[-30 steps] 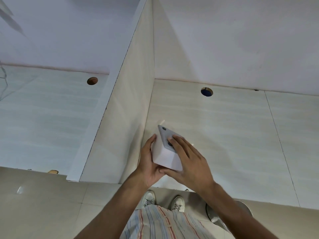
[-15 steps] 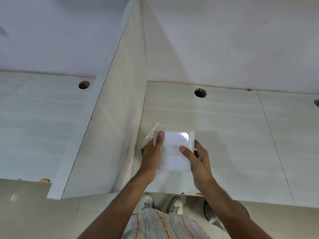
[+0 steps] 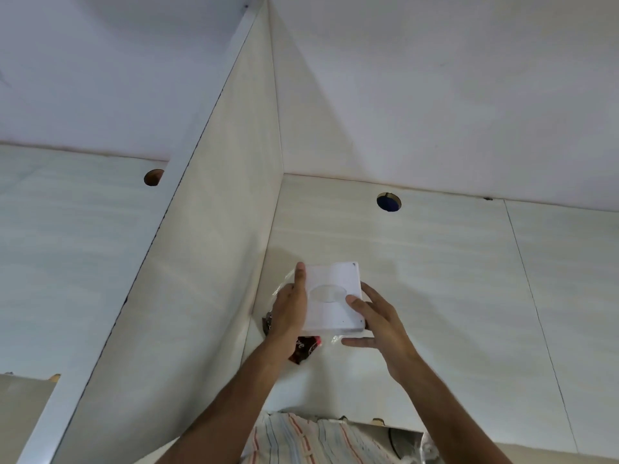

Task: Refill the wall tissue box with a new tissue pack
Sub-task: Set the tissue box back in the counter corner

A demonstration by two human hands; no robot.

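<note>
The white square tissue box (image 3: pixel 335 296) sits against the tiled wall, its flat face with an oval slot turned toward me. My left hand (image 3: pixel 289 309) grips its left edge, thumb pressed on the front face. My right hand (image 3: pixel 378 321) holds the right edge, with fingertips on the face and the thumb under the lower corner. A clear plastic wrapper with a dark red printed part (image 3: pixel 304 349) pokes out below and to the left of the box, partly hidden behind my left wrist. What is inside the box is hidden.
A partition panel (image 3: pixel 201 262) juts out from the wall just left of the box. Round holes open in the wall at upper right (image 3: pixel 388 202) and upper left (image 3: pixel 153 177). My striped shirt (image 3: pixel 301 440) fills the bottom centre.
The box went from tilted edge-on between my hands to flat against the wall. A printed wrapper now shows below it. The view has moved closer and slightly lower.
</note>
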